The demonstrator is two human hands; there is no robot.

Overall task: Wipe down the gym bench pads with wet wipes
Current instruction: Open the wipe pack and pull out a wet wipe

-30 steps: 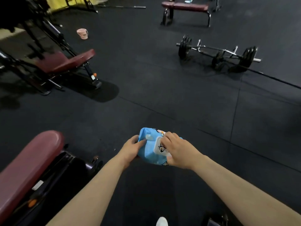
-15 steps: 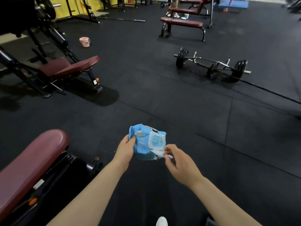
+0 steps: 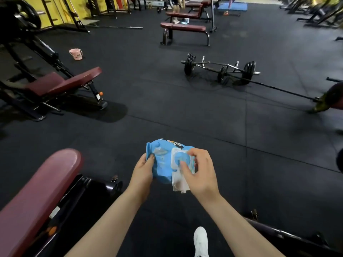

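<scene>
Over gym floor [image 3: 185, 112], wipes pack [image 3: 163, 164] between hands [image 3: 172, 171]

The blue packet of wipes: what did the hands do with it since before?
The right hand flipped the clear plastic lid open toward the person, and its fingers now reach into the opening of the blue wet-wipe packet. The left hand kept gripping the packet's left side.

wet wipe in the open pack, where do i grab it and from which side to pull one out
Pinch it at the opening under the flipped-down lid, on the pack's face, coming from the right with the right hand, whose fingers already sit there. The left hand grips the pack's left edge, bracing it. No wipe tip shows clearly, so feel for a fold and pull up and away.
</scene>
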